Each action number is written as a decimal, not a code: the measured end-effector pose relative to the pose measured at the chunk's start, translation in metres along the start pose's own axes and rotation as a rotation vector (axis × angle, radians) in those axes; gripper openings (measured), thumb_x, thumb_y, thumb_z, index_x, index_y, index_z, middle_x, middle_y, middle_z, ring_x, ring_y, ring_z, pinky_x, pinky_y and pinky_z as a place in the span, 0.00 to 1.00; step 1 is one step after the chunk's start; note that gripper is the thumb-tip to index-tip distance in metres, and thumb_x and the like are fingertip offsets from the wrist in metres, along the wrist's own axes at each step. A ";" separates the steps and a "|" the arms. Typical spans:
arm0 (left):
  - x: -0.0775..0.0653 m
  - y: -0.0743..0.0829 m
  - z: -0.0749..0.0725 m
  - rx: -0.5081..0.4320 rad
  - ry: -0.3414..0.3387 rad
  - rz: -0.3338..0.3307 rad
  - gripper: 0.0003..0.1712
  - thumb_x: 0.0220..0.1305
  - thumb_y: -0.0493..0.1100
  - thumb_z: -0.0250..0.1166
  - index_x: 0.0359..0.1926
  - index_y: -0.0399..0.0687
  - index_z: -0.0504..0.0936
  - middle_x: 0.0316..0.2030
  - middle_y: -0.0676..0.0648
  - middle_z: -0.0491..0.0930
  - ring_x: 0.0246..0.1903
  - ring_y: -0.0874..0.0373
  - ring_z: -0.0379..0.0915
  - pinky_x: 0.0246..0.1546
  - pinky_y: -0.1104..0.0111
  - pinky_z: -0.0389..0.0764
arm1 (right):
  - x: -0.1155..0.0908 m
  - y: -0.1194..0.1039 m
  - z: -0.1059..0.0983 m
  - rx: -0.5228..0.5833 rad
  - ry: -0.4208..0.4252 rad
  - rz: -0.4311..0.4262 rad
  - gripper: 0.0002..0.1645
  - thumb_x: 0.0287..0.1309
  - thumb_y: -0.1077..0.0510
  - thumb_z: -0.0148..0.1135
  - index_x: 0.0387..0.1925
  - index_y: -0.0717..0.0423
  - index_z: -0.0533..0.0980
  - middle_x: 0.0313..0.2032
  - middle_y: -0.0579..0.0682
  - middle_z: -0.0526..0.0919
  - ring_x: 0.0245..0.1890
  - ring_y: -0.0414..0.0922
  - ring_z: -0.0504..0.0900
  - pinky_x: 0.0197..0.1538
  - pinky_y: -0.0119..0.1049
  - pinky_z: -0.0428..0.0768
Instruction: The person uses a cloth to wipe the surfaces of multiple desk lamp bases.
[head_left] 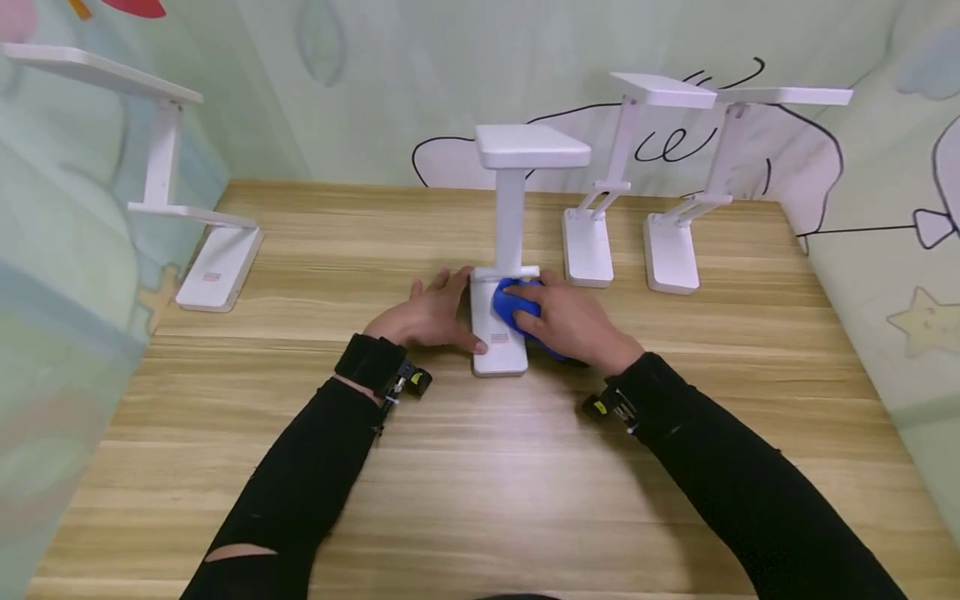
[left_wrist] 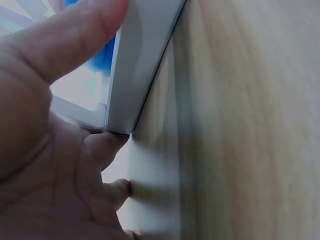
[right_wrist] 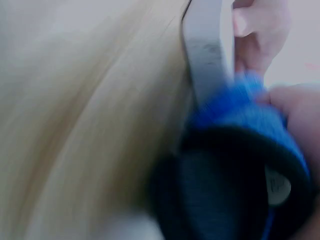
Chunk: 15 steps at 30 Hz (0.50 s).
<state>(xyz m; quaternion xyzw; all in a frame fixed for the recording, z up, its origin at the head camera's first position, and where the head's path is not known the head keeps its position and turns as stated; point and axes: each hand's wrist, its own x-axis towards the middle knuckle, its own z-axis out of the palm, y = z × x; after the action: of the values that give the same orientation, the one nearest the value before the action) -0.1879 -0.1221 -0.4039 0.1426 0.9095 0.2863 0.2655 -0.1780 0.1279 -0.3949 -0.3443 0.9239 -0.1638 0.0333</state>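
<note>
Front lamp (head_left: 510,221), white: upright on the wooden table (head_left: 420,500), directly before the person; flat base, straight stem, oblong head overhanging. Printed label (head_left: 499,339), small and reddish, on the top face of its base; wording too small to read.

Left hand (head_left: 435,315): at the front lamp's left edge. Thumb laid over the near part of the base, forefinger at the far corner, the two holding the base between them; the remaining fingers spread, beyond the corner.

Right hand (head_left: 566,321): at the front lamp's right edge, holding a blue cloth (head_left: 507,310) against the top of the base, just below the stem. Two fingers lie apart across the cloth; the thumb I cannot make out. From the right wrist, the cloth shows a dark-edged fold with a pale tag inside, blurred.

Left lamp (head_left: 221,271), white: well apart from the front lamp, to its left and farther back.

Two right-hand lamps, white: one (head_left: 588,250) near the front lamp, to its right and behind; the other (head_left: 671,254) just beyond that.

Backdrop (head_left: 375,100), pale green with printed drawings: behind the front lamp.

Sleeves, black: left (head_left: 292,483) with a slit, right (head_left: 720,450); both nearer the person than the front lamp.
</note>
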 end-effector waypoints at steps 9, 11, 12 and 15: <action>-0.001 -0.002 -0.001 0.002 -0.013 0.000 0.70 0.63 0.63 0.74 0.86 0.49 0.34 0.84 0.35 0.40 0.85 0.44 0.24 0.80 0.43 0.23 | -0.028 -0.005 -0.007 0.096 -0.156 -0.236 0.20 0.63 0.54 0.71 0.57 0.47 0.87 0.51 0.54 0.82 0.47 0.46 0.80 0.49 0.43 0.83; -0.001 -0.001 -0.002 0.005 -0.016 -0.006 0.70 0.63 0.63 0.74 0.86 0.48 0.34 0.85 0.35 0.39 0.85 0.45 0.23 0.80 0.43 0.22 | -0.028 -0.001 -0.011 0.117 -0.174 -0.210 0.20 0.62 0.55 0.71 0.57 0.47 0.88 0.52 0.53 0.82 0.46 0.45 0.80 0.48 0.42 0.83; -0.001 -0.001 -0.002 0.002 -0.017 -0.008 0.70 0.63 0.63 0.74 0.86 0.48 0.34 0.84 0.35 0.39 0.85 0.45 0.23 0.80 0.44 0.22 | -0.025 0.000 -0.011 0.104 -0.156 -0.182 0.20 0.63 0.55 0.71 0.57 0.47 0.87 0.51 0.54 0.82 0.45 0.45 0.80 0.47 0.42 0.83; -0.001 -0.002 -0.001 -0.006 -0.019 -0.006 0.69 0.64 0.62 0.74 0.86 0.48 0.34 0.84 0.35 0.41 0.85 0.46 0.23 0.80 0.44 0.21 | -0.015 -0.005 -0.004 0.008 -0.050 -0.134 0.22 0.65 0.54 0.69 0.59 0.50 0.86 0.49 0.58 0.82 0.44 0.50 0.81 0.46 0.46 0.83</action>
<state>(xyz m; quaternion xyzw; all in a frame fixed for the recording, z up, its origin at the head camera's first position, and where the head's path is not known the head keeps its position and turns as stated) -0.1883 -0.1243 -0.4037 0.1416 0.9065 0.2869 0.2755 -0.1640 0.1357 -0.3899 -0.4092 0.8969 -0.1609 0.0466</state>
